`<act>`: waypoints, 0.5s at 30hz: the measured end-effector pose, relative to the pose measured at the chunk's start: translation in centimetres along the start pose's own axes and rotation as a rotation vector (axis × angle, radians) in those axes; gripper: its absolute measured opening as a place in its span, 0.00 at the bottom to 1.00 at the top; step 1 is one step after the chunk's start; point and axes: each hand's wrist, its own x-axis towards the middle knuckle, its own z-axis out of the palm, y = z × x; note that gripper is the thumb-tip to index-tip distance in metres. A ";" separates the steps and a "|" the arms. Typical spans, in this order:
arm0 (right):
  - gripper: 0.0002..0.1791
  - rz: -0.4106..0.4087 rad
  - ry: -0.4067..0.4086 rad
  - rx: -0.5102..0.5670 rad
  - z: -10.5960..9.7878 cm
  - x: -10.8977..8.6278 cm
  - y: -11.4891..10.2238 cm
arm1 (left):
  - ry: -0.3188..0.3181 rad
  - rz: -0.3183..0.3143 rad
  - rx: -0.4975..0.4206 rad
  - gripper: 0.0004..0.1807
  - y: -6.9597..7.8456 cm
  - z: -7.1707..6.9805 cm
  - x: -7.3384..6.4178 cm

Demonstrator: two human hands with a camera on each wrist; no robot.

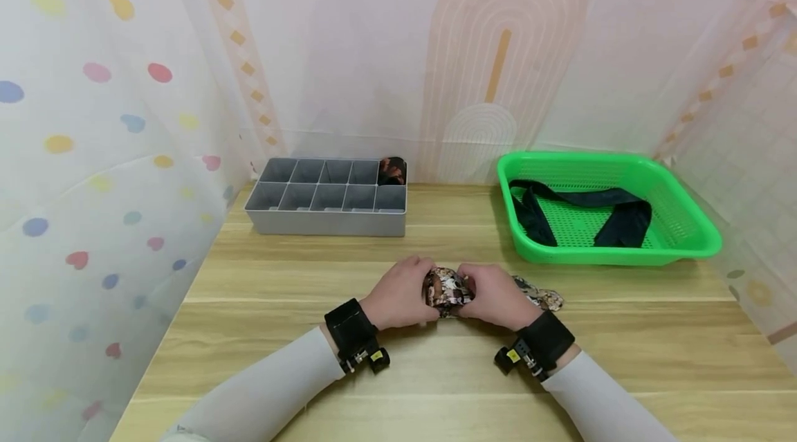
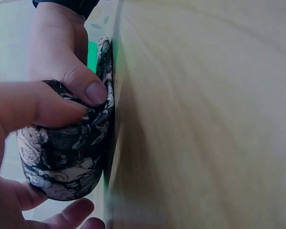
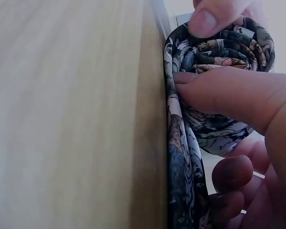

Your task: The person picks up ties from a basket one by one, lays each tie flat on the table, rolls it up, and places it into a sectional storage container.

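A patterned necktie [image 1: 450,288] in black, white and brown is partly rolled into a coil on the table in the head view. My left hand [image 1: 403,295] grips the coil from the left, thumb on its near side. From the right, my right hand [image 1: 498,297] holds the same coil between thumb and fingers. Spiral layers of the necktie [image 3: 219,126] show in the right wrist view, with the unrolled double strip lying flat along the wood. Its loose tail sticks out beyond the right hand. In the left wrist view the necktie's outer turn [image 2: 66,160] looks smooth and rounded.
A grey divided box [image 1: 326,223] stands at the back left, with a dark reddish rolled cloth [image 1: 392,171] in its back right compartment. At the back right, a green basket [image 1: 623,255] holds a black strip of cloth [image 1: 585,197]. Curtains hang behind and beside the wooden table [image 1: 261,276].
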 end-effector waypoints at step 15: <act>0.30 -0.032 0.036 0.126 -0.2 -0.3 -0.6 | 0.003 -0.021 0.005 0.22 0.1 -0.1 -0.1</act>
